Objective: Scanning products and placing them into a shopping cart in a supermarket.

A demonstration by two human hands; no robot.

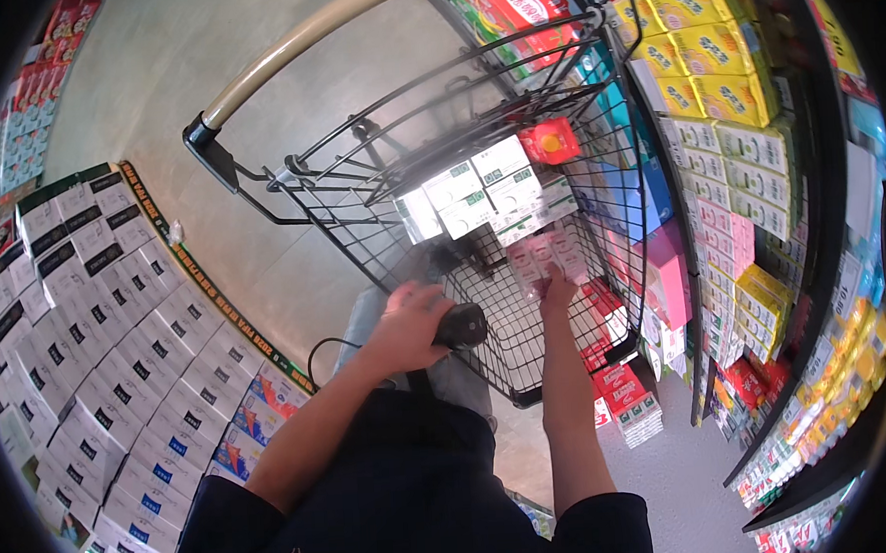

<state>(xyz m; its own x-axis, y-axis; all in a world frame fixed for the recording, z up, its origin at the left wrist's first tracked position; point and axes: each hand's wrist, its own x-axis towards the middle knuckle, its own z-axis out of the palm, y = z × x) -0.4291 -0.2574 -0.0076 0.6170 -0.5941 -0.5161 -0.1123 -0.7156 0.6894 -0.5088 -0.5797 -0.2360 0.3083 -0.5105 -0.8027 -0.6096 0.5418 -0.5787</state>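
Note:
My right hand (559,291) reaches down into a black wire shopping cart (502,326) and grips a pink multipack of small cartons (547,254) in clear wrap. The pack is low in the basket, just below white-and-green boxes (483,188) stacked inside. Beside those boxes lies a red package with an orange round spot (551,142). In front of my waist, my left hand (408,327) has its fingers and thumb around a black handheld device (462,326). Blur softens the left fingertips.
White cartons (109,354) are stacked on the left behind a printed edge strip (218,296). The cart's tan handle (288,48) arches across the top. On the right, shelves hold yellow packs (701,45) and other cartons. Red boxes (618,384) stand on the floor by the cart.

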